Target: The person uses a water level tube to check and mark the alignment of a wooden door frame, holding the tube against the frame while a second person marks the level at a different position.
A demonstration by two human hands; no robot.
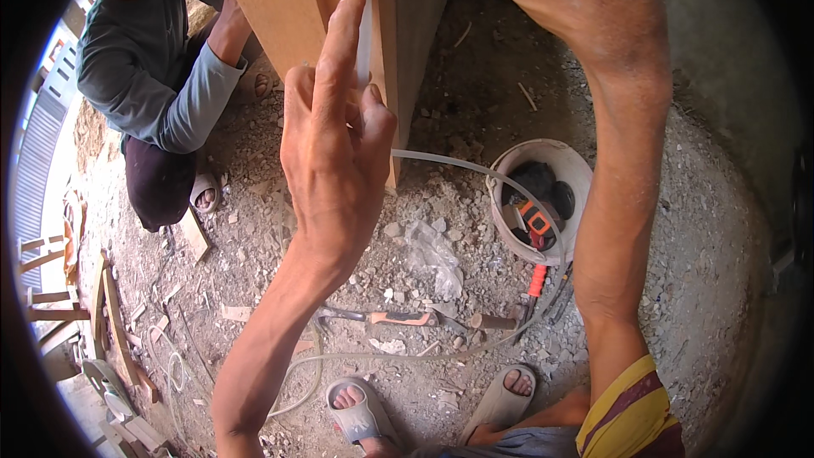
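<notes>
My left hand [335,153] is raised in front of an upright wooden post [387,51]. Its curled fingers close around a translucent plastic hose [365,42], which runs up along the post's edge, while the index finger points upward beside it. From behind that hand the hose leaves to the right, passes over a bucket and loops back across the ground towards my feet. My right arm [623,161] reaches up past the top edge, so its hand is out of sight.
A co-worker [161,76] crouches at the left beside the wood. On the rubble stand a pale bucket [580,178] holding an orange-and-black tape measure [536,219], a hammer [405,319] with an orange-and-black handle, a red-handled tool [538,280] and crumpled clear plastic [434,259]. Wood scraps [114,322] lie left.
</notes>
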